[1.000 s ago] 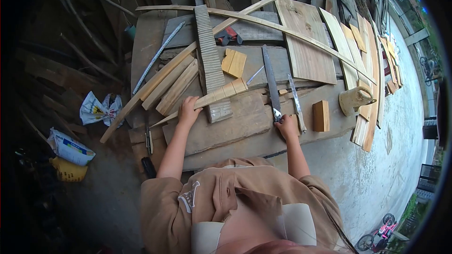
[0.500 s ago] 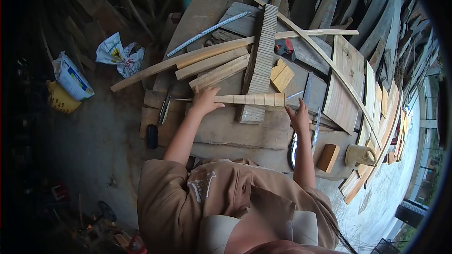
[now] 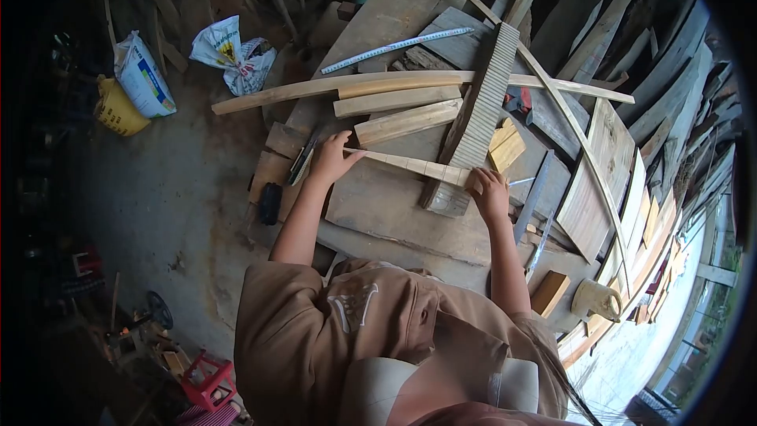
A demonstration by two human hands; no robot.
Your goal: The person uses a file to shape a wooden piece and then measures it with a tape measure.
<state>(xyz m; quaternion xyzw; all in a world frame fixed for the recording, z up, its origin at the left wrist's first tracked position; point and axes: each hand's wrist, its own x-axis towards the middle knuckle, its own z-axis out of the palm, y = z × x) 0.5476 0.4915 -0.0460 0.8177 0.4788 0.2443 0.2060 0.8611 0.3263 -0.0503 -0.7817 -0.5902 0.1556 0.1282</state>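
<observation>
On the bench (image 3: 394,213), left hand (image 3: 331,158) and right hand (image 3: 489,192) clasp a tapered strip (image 3: 410,164).

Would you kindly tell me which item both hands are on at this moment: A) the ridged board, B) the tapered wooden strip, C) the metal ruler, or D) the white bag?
B: the left hand and the right hand each hold one end of the tapered wooden strip.

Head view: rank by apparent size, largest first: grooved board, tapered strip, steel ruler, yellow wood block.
1. grooved board
2. steel ruler and tapered strip: alike in length; the ruler is thinner but lies farther away, so not ranked.
3. yellow wood block
</observation>
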